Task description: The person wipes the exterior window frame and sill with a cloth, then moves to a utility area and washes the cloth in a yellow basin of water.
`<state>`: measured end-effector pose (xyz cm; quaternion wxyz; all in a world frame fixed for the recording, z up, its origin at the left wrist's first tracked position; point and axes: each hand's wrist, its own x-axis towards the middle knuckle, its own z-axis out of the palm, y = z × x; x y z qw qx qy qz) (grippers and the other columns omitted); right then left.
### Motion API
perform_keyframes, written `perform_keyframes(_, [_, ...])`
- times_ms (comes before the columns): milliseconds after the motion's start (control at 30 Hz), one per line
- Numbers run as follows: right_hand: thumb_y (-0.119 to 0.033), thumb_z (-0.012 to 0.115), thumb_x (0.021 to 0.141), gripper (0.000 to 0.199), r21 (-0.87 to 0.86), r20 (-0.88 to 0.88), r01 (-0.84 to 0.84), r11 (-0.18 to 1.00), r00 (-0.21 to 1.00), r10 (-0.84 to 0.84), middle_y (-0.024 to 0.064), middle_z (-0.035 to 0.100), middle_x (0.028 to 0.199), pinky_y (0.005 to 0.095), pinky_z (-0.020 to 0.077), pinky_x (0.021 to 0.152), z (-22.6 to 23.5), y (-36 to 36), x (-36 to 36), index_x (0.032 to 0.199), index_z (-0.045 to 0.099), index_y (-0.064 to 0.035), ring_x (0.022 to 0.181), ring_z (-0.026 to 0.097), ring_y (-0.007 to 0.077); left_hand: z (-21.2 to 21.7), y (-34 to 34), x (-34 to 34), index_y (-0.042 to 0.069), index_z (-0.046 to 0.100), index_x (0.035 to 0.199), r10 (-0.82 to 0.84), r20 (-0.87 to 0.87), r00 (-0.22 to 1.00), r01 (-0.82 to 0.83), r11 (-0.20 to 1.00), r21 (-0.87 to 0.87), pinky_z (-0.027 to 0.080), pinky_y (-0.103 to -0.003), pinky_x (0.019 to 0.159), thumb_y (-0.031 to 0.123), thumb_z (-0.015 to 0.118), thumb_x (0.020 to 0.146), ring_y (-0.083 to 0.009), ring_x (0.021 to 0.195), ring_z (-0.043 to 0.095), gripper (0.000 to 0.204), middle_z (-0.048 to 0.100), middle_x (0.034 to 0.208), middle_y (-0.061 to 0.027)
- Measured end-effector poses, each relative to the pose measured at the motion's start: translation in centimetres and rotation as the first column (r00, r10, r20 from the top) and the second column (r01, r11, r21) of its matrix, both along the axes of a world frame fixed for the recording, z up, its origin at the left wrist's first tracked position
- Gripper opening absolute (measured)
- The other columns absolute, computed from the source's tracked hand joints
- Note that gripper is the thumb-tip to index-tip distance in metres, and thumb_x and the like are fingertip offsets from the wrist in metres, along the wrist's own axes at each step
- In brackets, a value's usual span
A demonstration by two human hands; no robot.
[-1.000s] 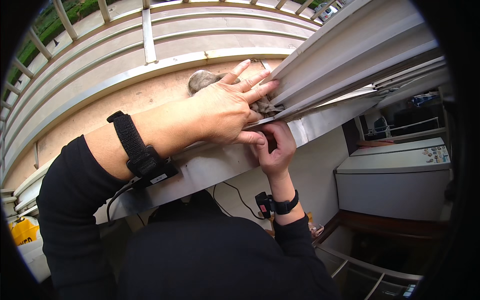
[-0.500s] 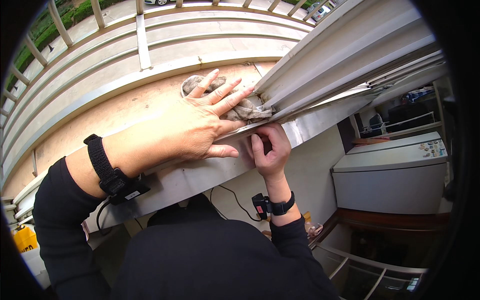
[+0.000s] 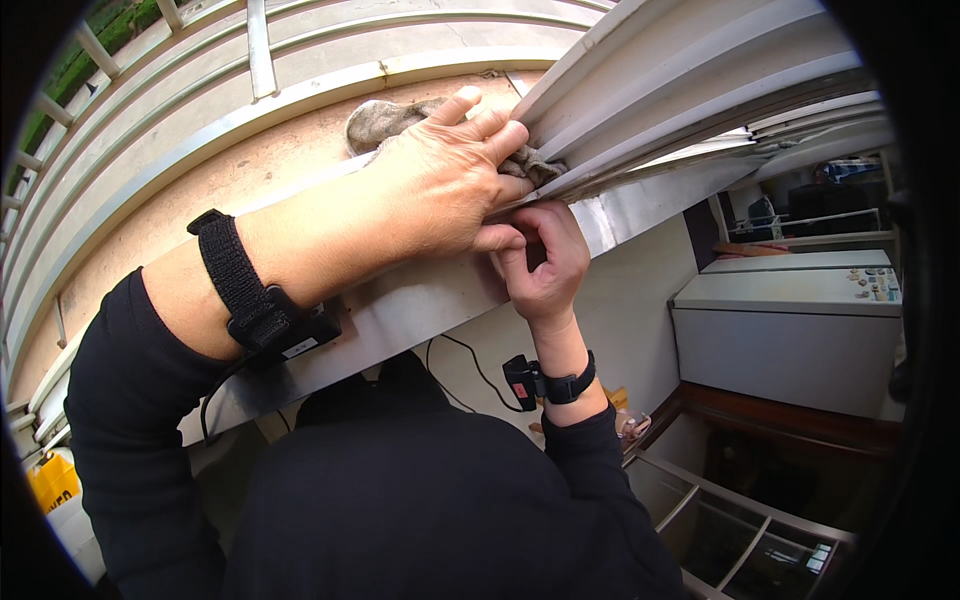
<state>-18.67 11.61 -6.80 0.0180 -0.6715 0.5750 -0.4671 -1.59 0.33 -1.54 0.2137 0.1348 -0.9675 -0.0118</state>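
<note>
A dirty grey cloth (image 3: 385,122) lies bunched on the outer ledge, against the corner of the white sliding window sash (image 3: 640,105). My left hand (image 3: 450,185) presses down over it, fingers bent onto its right part; its left end sticks out beyond them. The left thumb reaches down to the metal sill (image 3: 440,290), close to my right hand. My right hand (image 3: 550,260) is curled at the inner side of the window track, just below the sash corner. Its thumb bends toward the fingers, whose tips are hidden, so what they pinch cannot be made out.
Past the ledge (image 3: 270,155) runs a metal railing (image 3: 260,50). A white fridge-like cabinet (image 3: 790,340) stands on the right, inside the room. A black cable (image 3: 470,350) hangs below the sill near my right wrist. A yellow bag (image 3: 55,480) is at the lower left.
My left hand, flat with spread fingers before, has slid right and bent its fingers over the cloth. My right hand stays at the track, its thumb now further from its fingers. The view has shifted slightly.
</note>
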Motion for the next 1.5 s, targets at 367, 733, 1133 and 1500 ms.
perform_keyframes(367, [-0.005, 0.073, 0.077, 0.012, 0.047, 0.057, -0.004, 0.999, 0.998, 0.002, 0.0128, 0.064, 0.083, 0.035, 0.0508, 0.064, -0.2, 0.2, -0.1, 0.085, 0.066, -0.0006, 0.073, 0.062, 0.0296, 1.4, 0.9, 1.2, 0.008, 0.072, 0.097, 0.009, 0.032, 0.999, -0.01, 0.998, 0.059, 0.024, -0.051, 0.12, 0.035, 0.068, 0.078, -0.03, 0.124, 0.05, 0.033, 0.057, 0.111, -0.0152])
perform_keyframes(733, [-0.011, 0.072, 0.075, 0.015, 0.03, 0.027, 0.006, 1.0, 1.0, -0.007, 0.0131, 0.064, 0.081, 0.0358, 0.0502, 0.063, 0.1, 0.2, 0.1, 0.085, 0.066, -0.002, 0.072, 0.061, 0.0306, 1.7, 2.5, 7.0, 0.014, 0.073, 0.118, 0.072, 0.126, 0.989, -0.096, 0.977, 0.192, 0.006, -0.056, 0.123, 0.057, 0.066, 0.085, -0.0357, 0.154, 0.014, 0.055, 0.021, 0.162, -0.0238])
perform_keyframes(1133, [-0.006, 0.071, 0.072, 0.014, -0.012, 0.017, -0.035, 0.999, 0.999, 0.035, 0.0132, 0.064, 0.081, 0.0368, 0.0508, 0.064, 0.3, -0.1, -0.1, 0.085, 0.065, -0.0022, 0.074, 0.061, 0.0321, 0.9, 1.2, 0.1, 0.015, 0.072, 0.108, 0.061, 0.065, 0.996, -0.058, 0.998, -0.038, 0.026, -0.045, 0.11, 0.063, 0.064, 0.08, -0.0251, 0.123, 0.044, 0.056, 0.05, 0.119, -0.0111])
perform_keyframes(1500, [-0.003, 0.068, 0.072, 0.013, 0.002, 0.033, -0.038, 0.999, 0.999, 0.038, 0.014, 0.064, 0.083, 0.0384, 0.0517, 0.067, 0.3, 0.0, -0.3, 0.084, 0.065, -0.0017, 0.075, 0.062, 0.0336, 0.6, 0.9, -1.1, 0.014, 0.072, 0.091, 0.041, -0.029, 0.999, -0.042, 0.998, -0.038, 0.031, -0.042, 0.106, 0.044, 0.071, 0.077, -0.0236, 0.11, 0.049, 0.033, 0.053, 0.101, -0.0094])
